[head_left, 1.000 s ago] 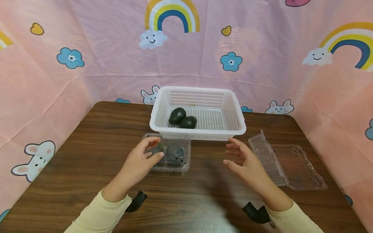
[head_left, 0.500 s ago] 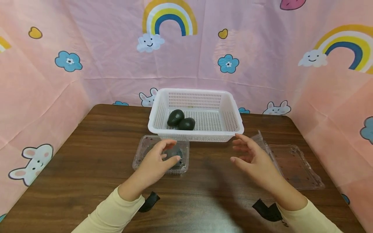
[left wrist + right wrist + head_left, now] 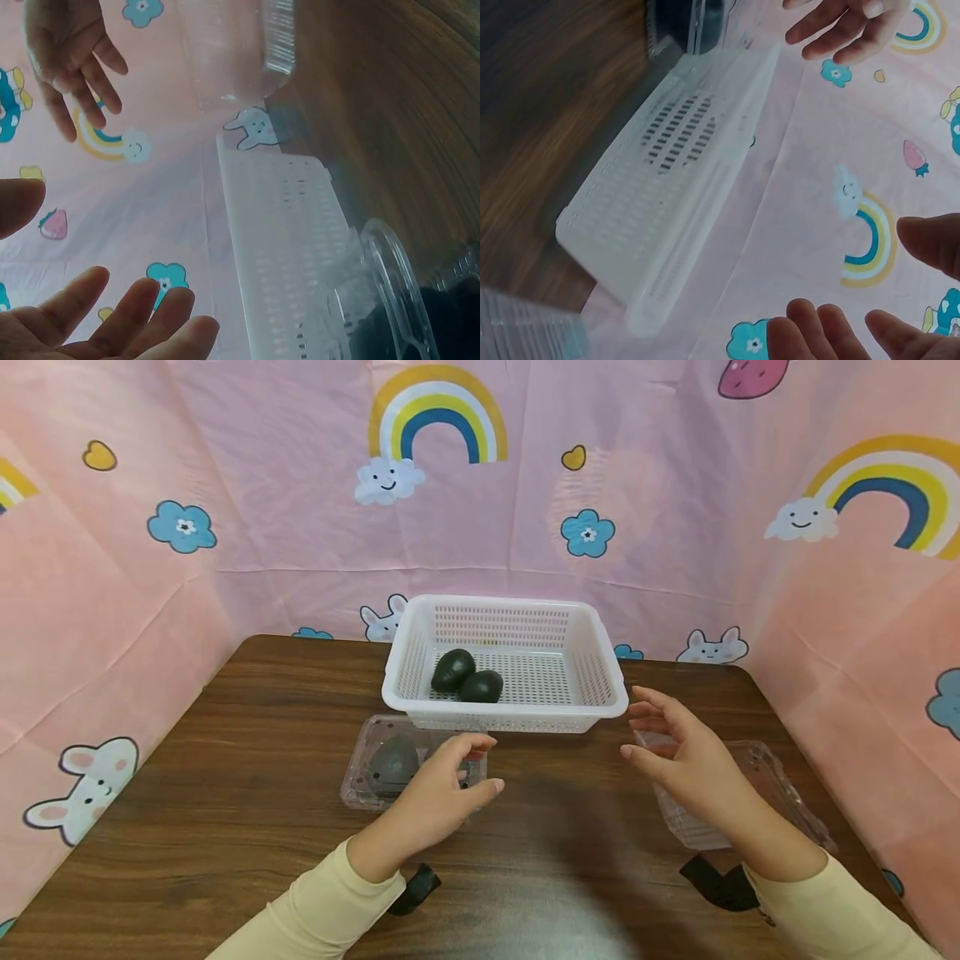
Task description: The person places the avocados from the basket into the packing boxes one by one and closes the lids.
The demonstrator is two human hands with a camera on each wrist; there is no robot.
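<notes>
My left hand [image 3: 435, 797] hovers over the right part of a closed clear plastic clamshell box [image 3: 360, 768], its fingers relaxed and holding nothing. Inside that box lies a dark avocado [image 3: 393, 764]; another dark shape beside it is mostly hidden by the hand. On the right, my right hand [image 3: 697, 768] is raised with loosely bent fingers and nothing in them. It overlaps a second clear clamshell box [image 3: 772, 785], which lies opened out on the table. Both hands, left [image 3: 112, 322] and right [image 3: 840, 334], show spread, bare fingers in the wrist views.
Behind the boxes stands a white perforated basket [image 3: 506, 706] with two dark avocados [image 3: 453, 670] at its left. A wooden table [image 3: 225, 777] carries everything. Pink patterned cloth [image 3: 300, 510] walls off the back and sides. Black straps [image 3: 416, 889] hang at the wrists.
Both hands have moved to the right. The left hand has passed from the closed box's left part to its right part; the right hand now overlaps the opened box. The avocados have stayed put.
</notes>
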